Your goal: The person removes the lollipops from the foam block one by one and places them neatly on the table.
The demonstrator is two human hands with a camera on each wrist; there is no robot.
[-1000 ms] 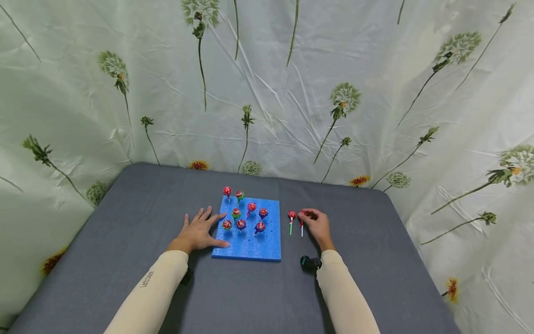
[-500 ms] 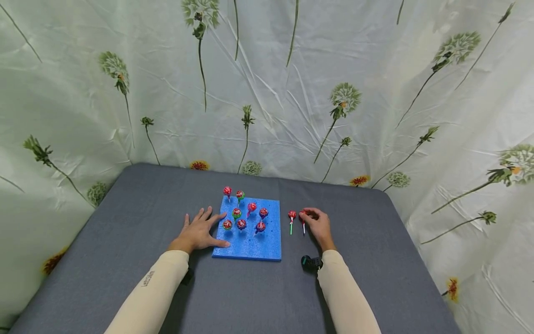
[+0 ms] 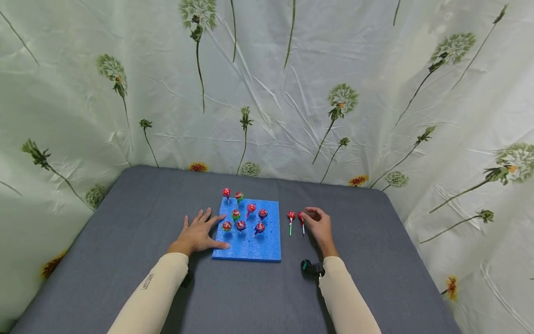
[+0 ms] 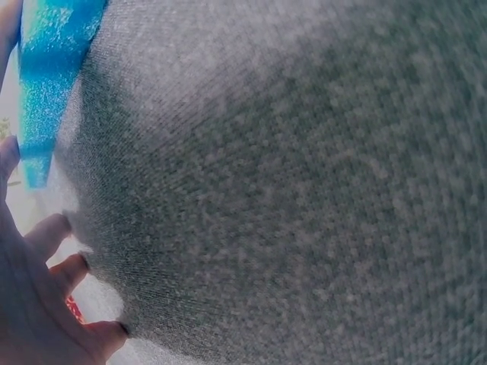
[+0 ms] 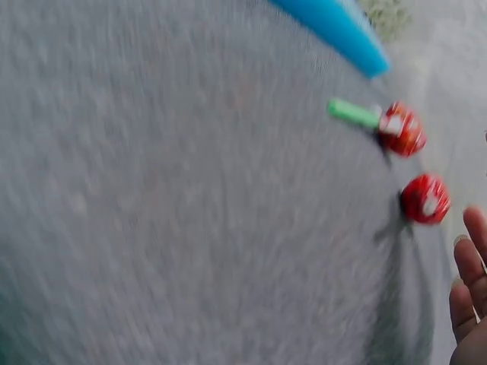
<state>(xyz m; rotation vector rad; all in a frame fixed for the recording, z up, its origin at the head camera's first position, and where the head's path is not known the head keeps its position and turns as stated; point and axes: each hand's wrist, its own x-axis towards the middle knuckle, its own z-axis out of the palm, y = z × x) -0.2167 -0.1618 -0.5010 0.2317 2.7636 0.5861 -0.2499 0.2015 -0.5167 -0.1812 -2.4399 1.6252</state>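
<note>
A blue foam board (image 3: 250, 254) lies on the table with several wrapped lollipops (image 3: 260, 228) standing up from it. My left hand (image 3: 198, 235) has its fingers spread at the board's left side, thumb and index finger resting on the edge. To the right of the board, two red lollipops lie side by side, one with a green stick (image 3: 290, 227) and one with a white stick (image 3: 302, 227). My right hand (image 3: 319, 226) is just right of the white-stick one. In the right wrist view, its fingers (image 5: 471, 266) are apart from that lollipop's red head (image 5: 424, 199).
Grey cloth (image 3: 250, 297) covers the table. Behind it hangs a pale curtain (image 3: 275, 93) printed with dandelions. A black wrist device (image 3: 312, 269) sits at my right cuff, and a beige sleeve (image 3: 348, 297) covers each forearm.
My right fingers have come off the white-stick lollipop and shifted slightly right, so its red head now shows. My left hand stays on the board's edge.
</note>
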